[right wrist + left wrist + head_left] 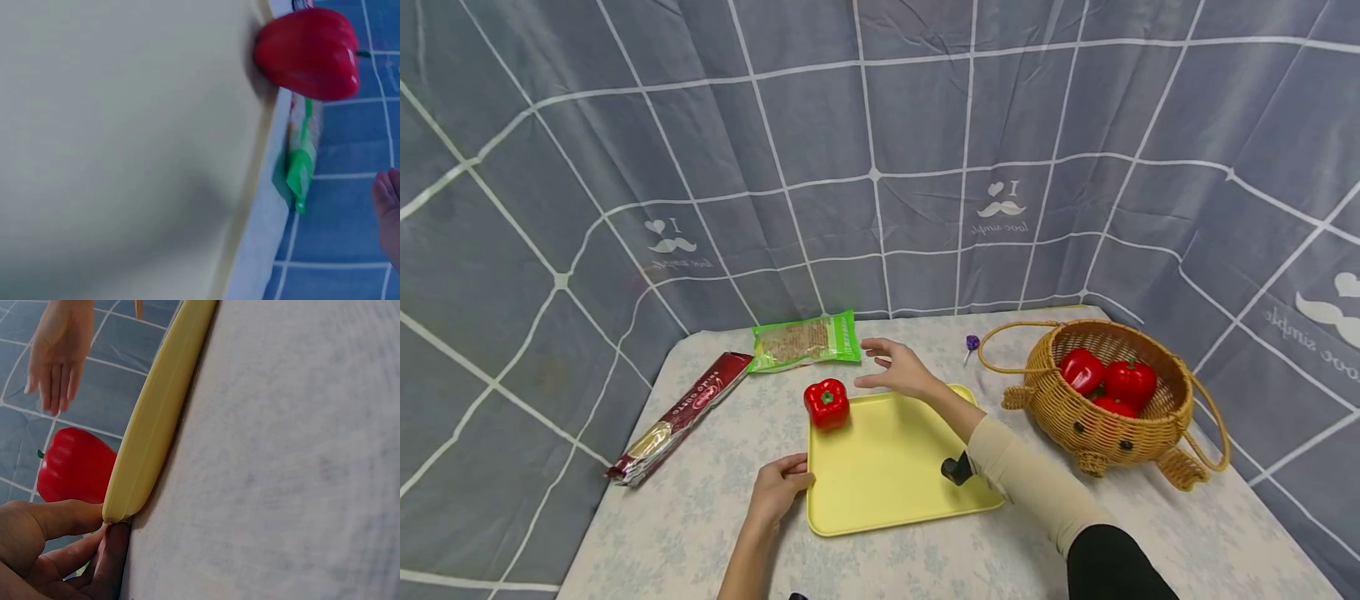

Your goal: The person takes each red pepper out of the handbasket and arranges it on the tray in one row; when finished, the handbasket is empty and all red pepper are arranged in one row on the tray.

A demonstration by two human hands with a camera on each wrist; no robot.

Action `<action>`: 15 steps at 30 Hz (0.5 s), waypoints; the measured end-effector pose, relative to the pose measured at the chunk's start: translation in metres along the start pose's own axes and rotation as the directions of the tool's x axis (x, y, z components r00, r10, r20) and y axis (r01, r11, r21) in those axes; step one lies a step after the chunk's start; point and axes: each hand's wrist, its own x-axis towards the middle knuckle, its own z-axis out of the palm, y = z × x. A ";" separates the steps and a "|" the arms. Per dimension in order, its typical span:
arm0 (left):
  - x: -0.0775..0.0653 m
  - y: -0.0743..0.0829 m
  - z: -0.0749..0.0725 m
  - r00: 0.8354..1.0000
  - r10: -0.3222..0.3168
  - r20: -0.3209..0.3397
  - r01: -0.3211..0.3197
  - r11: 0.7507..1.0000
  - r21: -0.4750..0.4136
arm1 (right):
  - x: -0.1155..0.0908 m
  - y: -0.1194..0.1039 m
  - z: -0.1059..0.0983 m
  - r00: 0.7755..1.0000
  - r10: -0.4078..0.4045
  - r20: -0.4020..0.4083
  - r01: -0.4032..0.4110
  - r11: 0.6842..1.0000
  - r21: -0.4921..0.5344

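Observation:
A yellow tray (895, 475) lies on the table in the head view. My left hand (778, 487) pinches its left edge; in the left wrist view the thumb (72, 515) is on the rim with fingers below. One red bell pepper (827, 406) with a green stem sits at the tray's far left corner. Above the tray's far side, just right of the pepper, my right hand (898, 371) reaches with fingers extended and apart, holding nothing. Only part of that hand enters the right wrist view, at its right edge.
Behind the tray lies a green food packet (801, 342), and a long dark red packet (681, 417) is at left. A wicker basket (1037, 417) holding several red peppers stands at right. A purple lollipop (972, 342) lies near its handle. Grey curtains (917, 208) enclose the table.

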 end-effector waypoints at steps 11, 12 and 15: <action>0.002 -0.001 -0.001 1.000 0.005 0.010 -0.005 1.000 -0.004 | -0.037 -0.012 -0.086 1.000 -0.012 -0.021 0.011 0.999 -0.037; 0.001 -0.001 -0.001 1.000 0.000 0.006 0.000 1.000 -0.006 | -0.042 -0.013 -0.095 1.000 -0.015 -0.022 0.014 1.000 -0.027; 0.002 0.000 0.000 1.000 -0.006 0.005 0.006 1.000 -0.002 | -0.058 -0.015 -0.125 0.999 -0.022 -0.037 0.020 0.999 -0.040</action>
